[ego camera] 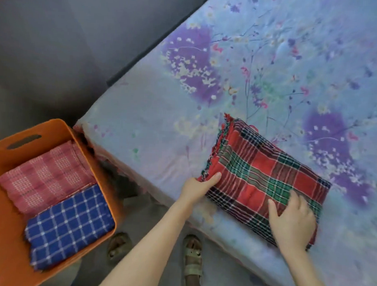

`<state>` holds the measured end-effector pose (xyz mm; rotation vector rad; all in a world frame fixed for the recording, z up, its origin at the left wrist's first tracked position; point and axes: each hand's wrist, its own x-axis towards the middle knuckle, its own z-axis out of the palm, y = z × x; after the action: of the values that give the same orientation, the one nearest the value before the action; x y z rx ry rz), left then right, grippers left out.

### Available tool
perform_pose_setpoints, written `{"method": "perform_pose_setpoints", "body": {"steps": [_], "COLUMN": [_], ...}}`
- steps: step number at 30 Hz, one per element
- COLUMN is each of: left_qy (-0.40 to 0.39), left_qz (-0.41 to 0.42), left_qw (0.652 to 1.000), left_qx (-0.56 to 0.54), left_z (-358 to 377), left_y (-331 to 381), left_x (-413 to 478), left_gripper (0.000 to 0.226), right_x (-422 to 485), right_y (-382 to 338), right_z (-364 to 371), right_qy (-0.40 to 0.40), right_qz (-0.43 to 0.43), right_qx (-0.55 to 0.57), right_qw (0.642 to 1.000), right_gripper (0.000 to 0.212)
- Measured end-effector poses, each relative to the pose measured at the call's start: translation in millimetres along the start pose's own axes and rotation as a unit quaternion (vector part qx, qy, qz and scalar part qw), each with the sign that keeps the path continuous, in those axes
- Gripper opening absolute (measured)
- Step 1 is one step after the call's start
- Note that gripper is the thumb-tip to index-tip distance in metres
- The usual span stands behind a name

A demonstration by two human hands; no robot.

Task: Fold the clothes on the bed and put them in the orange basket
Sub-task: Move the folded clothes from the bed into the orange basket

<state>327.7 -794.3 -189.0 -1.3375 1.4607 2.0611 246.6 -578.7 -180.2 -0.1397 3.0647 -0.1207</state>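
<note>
A folded red and green plaid cloth [261,175] lies on the bed near its front edge. My left hand [200,188] grips the cloth's near left corner, thumb on top and fingers tucked under the layers. My right hand [291,221] rests flat on the cloth's near right part, fingers spread. The orange basket [0,232] stands on the floor at the lower left, beside the bed. It holds a folded pink checked cloth [45,176] and a folded blue checked cloth [69,224].
The bed [271,60] has a pale blue sheet with purple flowers and fills the right side. Grey floor [47,52] lies to the left. My sandalled feet [192,258] stand between the basket and the bed.
</note>
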Motion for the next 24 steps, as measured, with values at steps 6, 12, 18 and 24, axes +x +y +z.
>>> {"method": "perform_pose_setpoints", "body": {"steps": [6, 12, 18, 24], "left_qy": [0.079, 0.106, 0.225, 0.342], "left_qz": [-0.046, 0.008, 0.084, 0.121], "left_qw": [0.991, 0.985, 0.967, 0.922], "left_qx": [-0.097, -0.134, -0.088, 0.135], "left_z": [27.2, 21.6, -61.0, -219.2], "left_y": [3.6, 27.5, 67.1, 80.2], "left_x": [18.2, -1.4, -41.8, -101.6], "left_gripper": [0.026, 0.038, 0.049, 0.053], "right_x": [34.8, 39.7, -5.4, -83.6], "right_y": [59.7, 65.0, -20.0, -159.5], "right_z": [-6.9, -31.8, -53.4, -41.8], "right_qy": [-0.184, -0.319, -0.367, -0.391], "right_qz": [0.299, 0.367, 0.319, 0.253], "right_qx": [0.417, 0.515, 0.546, 0.578], "right_qw": [0.838, 0.706, 0.682, 0.67], "right_gripper": [0.078, 0.031, 0.023, 0.039]}}
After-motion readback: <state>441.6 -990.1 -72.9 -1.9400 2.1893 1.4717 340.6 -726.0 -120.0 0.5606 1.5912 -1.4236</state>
